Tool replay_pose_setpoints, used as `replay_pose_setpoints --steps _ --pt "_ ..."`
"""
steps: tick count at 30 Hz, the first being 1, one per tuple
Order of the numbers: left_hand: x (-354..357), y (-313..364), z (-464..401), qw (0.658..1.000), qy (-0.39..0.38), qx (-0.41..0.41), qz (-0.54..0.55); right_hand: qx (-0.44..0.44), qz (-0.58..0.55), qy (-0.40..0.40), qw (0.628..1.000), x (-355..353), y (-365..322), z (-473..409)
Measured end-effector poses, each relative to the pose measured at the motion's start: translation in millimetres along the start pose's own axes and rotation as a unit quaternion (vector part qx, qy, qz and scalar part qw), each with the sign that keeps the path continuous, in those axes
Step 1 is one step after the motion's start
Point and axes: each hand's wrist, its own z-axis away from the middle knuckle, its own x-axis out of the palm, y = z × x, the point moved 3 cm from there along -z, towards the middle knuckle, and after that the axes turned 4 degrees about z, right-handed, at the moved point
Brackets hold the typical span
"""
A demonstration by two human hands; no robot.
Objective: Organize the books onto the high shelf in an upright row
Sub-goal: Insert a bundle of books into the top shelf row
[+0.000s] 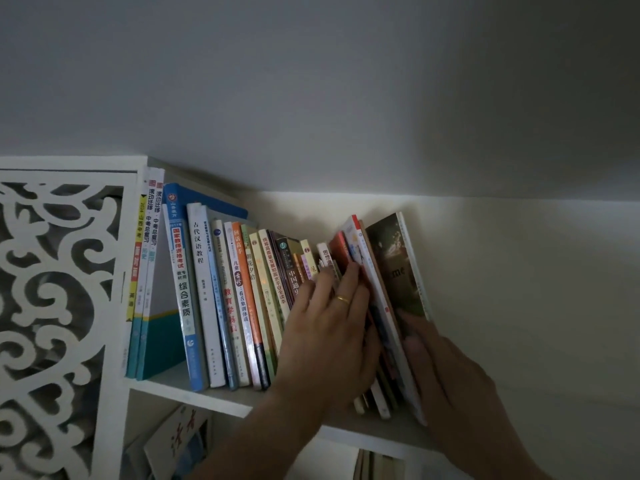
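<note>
Two hands up at high shelf (221, 398) | left hand (325, 336) flat, fingers straight against leaning books (242, 299) | right hand (450, 375) pressing dark-covered book (394, 268) at row's right end, fingers extended

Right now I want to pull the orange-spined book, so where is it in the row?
In the head view the orange-spined book stands left of centre on the high shelf, leaning left, just left of the left hand.
</note>
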Motion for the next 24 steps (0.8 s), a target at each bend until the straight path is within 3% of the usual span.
replay_pose_setpoints --steps 5,10,14,17,21,24 --pt "-1 1 27 0.975 0.082 -0.059 0.199 0.014 0.057 -0.061 0.996 -10 3 -16" --pt "18 12 42 0.985 0.063 -0.038 0.154 0.009 0.023 -0.067 0.997 -6 13 -19" --pt "18 12 44 0.984 0.071 -0.051 0.158 -0.033 0.177 -0.036 0.983 3 15 -21" --pt "19 14 47 0.983 0.065 -0.062 0.16 -0.036 0.217 0.016 0.975 6 7 -26" --pt "18 18 48 0.98 0.053 -0.074 0.174 -0.027 0.172 0.056 0.983 12 4 -32" --pt "12 20 46 0.975 0.054 -0.084 0.198 -0.099 0.048 0.124 0.986 4 3 -26"
